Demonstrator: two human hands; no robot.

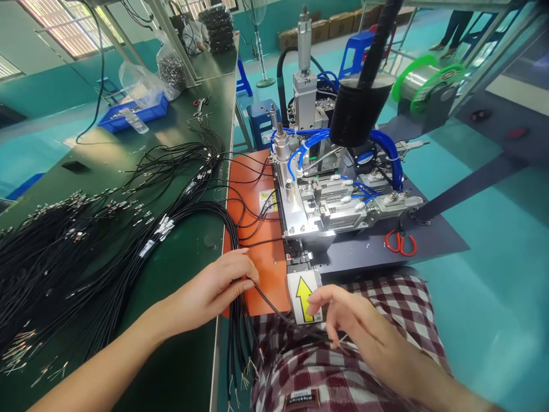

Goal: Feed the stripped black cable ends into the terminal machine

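My left hand point(223, 280) is closed, with thumb and fingers pinching a black cable point(270, 302) above the table's edge. From there the cable slants down across my lap toward my right hand point(355, 326). That hand's fingers are curled but apart, beside the cable's end; whether they touch it is hard to see. Below my left hand, a bundle of black cables point(234, 332) hangs over the table edge, its ends showing bare thin wires. A white plate with a yellow arrow point(303, 294) lies between my hands, at the front of the metal machine point(295, 200).
Piles of black cables point(43, 257) cover the green table point(189, 349). Red-handled scissors point(401, 243) lie on the machine's base. An orange panel point(266, 292) joins table and machine. A blue tray point(132, 114), a green wire spool point(429, 83) and a black cylinder point(358, 114) stand farther off.
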